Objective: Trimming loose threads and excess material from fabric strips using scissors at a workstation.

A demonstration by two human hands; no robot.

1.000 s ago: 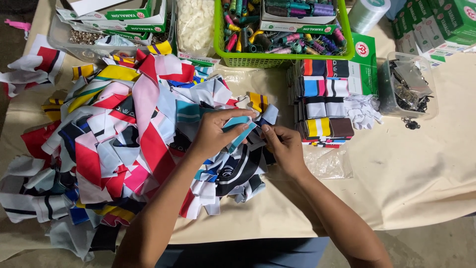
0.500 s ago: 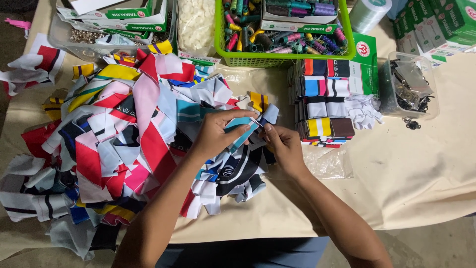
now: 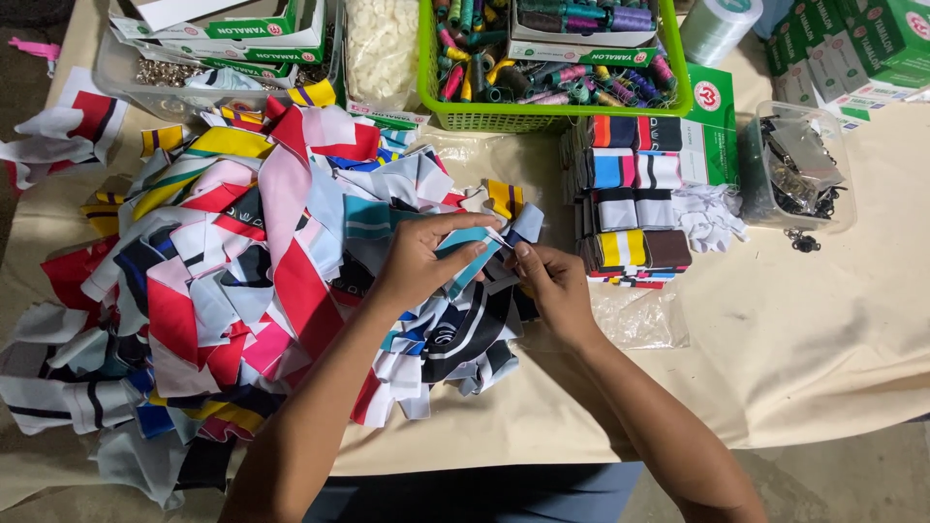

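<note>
My left hand (image 3: 424,260) and my right hand (image 3: 550,281) meet over the middle of the table, both pinching a small teal and white striped fabric piece (image 3: 468,254). The left fingers grip its upper left edge, the right fingertips hold its lower right corner. Under and left of the hands lies a large loose pile of coloured striped fabric pieces (image 3: 242,281). Just right of the hands sit neat stacks of folded striped pieces (image 3: 630,199).
A green basket of thread spools (image 3: 552,58) stands at the back. A clear tub of dark metal clips (image 3: 796,174) is at the right, green and white boxes (image 3: 223,29) at back left, and a bag of white bits (image 3: 383,44). Cream cloth (image 3: 823,339) covers the table.
Both hands have stayed in place; the fingers have shifted slightly on the teal striped piece, pulling it a little flatter between them.
</note>
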